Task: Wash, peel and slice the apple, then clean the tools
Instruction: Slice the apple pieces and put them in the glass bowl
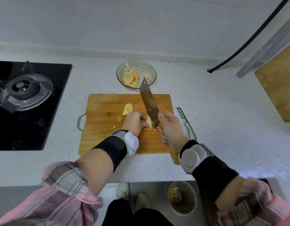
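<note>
On the rectangular bamboo cutting board (108,128), near its right edge, the left hand (134,122) clamps a peeled pale apple piece (148,122) steady, while the right hand (170,126) grips a broad steel cleaver (148,101), slicing it.

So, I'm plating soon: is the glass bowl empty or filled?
Partly filled: the glass bowl holds apple slices heaped on its left side.

A black gas hob (27,101) sat at the left of the frame, sunk into the speckled white worktop (214,128). At the upper right a black hose (248,41) curved down to the worktop, beside a second wooden board (278,88). Low in the frame, a waste bin (181,197) stood on the floor near two white shoes (133,195).
</note>
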A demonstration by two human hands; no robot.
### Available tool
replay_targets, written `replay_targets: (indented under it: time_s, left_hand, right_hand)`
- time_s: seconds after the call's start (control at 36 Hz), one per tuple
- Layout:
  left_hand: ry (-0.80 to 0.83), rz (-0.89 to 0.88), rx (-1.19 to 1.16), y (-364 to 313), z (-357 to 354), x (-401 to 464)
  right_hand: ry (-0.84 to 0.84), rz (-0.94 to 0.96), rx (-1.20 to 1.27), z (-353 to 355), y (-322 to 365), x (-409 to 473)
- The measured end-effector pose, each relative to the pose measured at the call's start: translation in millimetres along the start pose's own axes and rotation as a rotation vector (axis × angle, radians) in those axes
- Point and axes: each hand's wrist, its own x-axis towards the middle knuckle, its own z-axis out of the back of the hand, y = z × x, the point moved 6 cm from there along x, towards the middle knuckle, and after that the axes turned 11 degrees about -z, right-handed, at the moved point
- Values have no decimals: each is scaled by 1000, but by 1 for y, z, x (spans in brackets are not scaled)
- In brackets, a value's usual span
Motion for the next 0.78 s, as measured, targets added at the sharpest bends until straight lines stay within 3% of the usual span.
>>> replay_targets:
  time_s: [0.78]
  left_hand:
    - [-19, -14, 9, 2, -1, -1]
  right_hand:
    - [2, 13, 9, -2, -2, -1]
